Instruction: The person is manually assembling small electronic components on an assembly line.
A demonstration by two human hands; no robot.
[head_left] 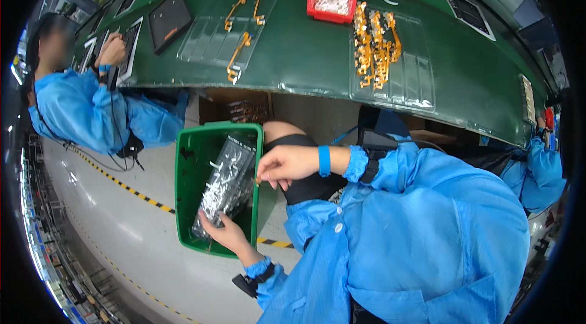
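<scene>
My left hand (pixel 229 235) reaches into a green plastic bin (pixel 259 202). Its thumb and fingers are apart, beside a heap of white strips (pixel 215 196) lying on a clear plastic tray (pixel 237 154) in the bin. Over the bin's right rim, my right hand (pixel 290 164) is closed in a pinch, wearing a blue wristband. A tiny orange-brown bit shows at its fingertips, too small to name. On the green table, orange flex cables (pixel 381 49) lie in rows on a clear tray (pixel 418 74).
A red box (pixel 317 10) of white pieces stands on the green table (pixel 305 49). More flex cables (pixel 239 58) rest on another clear tray (pixel 198 43), near a black tray (pixel 168 22). A co-worker in blue (pixel 85 107) sits at left. Striped tape (pixel 122 183) marks the floor.
</scene>
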